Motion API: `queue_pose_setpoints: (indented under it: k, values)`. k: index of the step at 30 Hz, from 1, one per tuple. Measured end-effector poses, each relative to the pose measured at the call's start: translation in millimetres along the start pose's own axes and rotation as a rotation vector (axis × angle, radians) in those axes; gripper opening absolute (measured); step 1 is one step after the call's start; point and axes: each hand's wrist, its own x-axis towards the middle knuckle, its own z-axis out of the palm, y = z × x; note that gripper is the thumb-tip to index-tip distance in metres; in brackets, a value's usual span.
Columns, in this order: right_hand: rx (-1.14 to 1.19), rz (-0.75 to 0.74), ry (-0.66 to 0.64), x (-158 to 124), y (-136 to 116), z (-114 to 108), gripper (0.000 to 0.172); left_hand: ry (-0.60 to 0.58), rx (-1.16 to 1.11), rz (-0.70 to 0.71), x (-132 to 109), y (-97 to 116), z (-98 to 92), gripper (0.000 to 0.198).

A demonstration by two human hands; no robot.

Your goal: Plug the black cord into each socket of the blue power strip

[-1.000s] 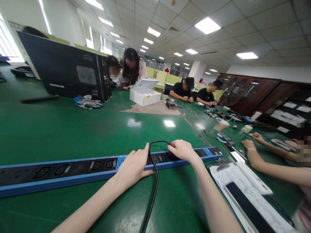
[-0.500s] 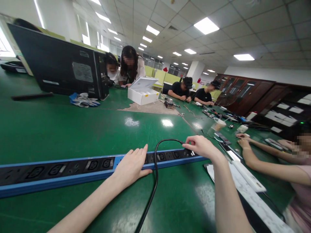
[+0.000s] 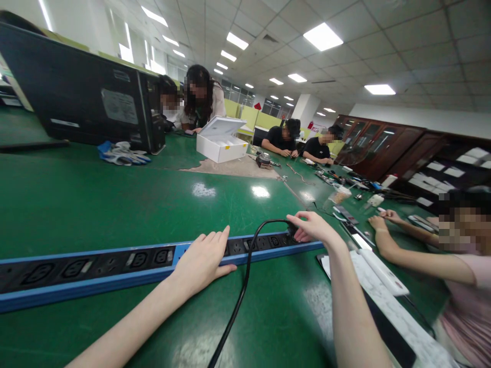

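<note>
A long blue power strip (image 3: 95,266) with black sockets lies across the green table (image 3: 115,204). My left hand (image 3: 201,260) rests flat on its middle, fingers stretched out together, pressing it down. My right hand (image 3: 312,227) is closed on the black plug (image 3: 292,228) of a black cable (image 3: 245,286) at the strip's right end. The cable arcs up from the plug and runs down toward me between my arms.
A person at the right rests both hands (image 3: 378,221) on the table by phones and a white sheet (image 3: 387,301). Beyond are a black monitor (image 3: 80,97), gloves (image 3: 120,153), an open white box (image 3: 220,140) and several seated people.
My right hand carried the plug rightward along the strip, from near the middle sockets to the right end. My left hand stayed on the strip. The view shifted a little left.
</note>
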Motion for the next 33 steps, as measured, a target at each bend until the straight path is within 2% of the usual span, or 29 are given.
queue_pose_setpoints:
  k: [5,8,9,11,13,14,19,24,29,33]
  values:
    - [-0.071,-0.015,0.020,8.5,2.4,4.4,0.039,-0.005,0.014,0.013,0.6,0.9,-2.7,0.082]
    - [-0.091,-0.090,0.013,2.1,5.4,-1.9,0.027,-0.007,0.019,0.022,0.8,2.6,-6.8,0.076]
    - [-0.099,-0.134,0.004,-2.6,5.6,-4.9,0.029,-0.009,0.018,0.024,0.7,3.1,-7.9,0.075]
    - [-0.136,-0.211,-0.050,-14.4,4.3,-10.7,0.045,-0.012,0.018,0.026,0.5,3.6,-9.3,0.075]
    - [-0.211,-0.231,-0.123,-25.6,2.0,-14.7,0.058,-0.013,0.016,0.028,0.3,3.4,-9.3,0.075]
    - [-0.261,-0.216,-0.154,-29.7,1.0,-15.5,0.059,-0.012,0.013,0.028,0.3,3.2,-9.0,0.075]
    - [-0.445,-0.096,-0.196,-27.8,2.2,-11.7,0.033,-0.008,0.000,0.027,0.8,2.6,-8.2,0.074]
    - [-0.543,-0.137,-0.144,-16.8,1.0,-7.0,0.031,-0.009,0.023,0.032,0.6,3.4,-9.6,0.074]
    - [-0.855,-0.239,0.019,-19.6,-12.7,-0.7,0.025,-0.002,0.026,0.029,0.7,2.8,-8.0,0.073]
    - [-0.994,-0.207,0.086,-24.1,-23.9,7.4,0.025,0.004,0.034,0.027,1.0,2.6,-6.9,0.073]
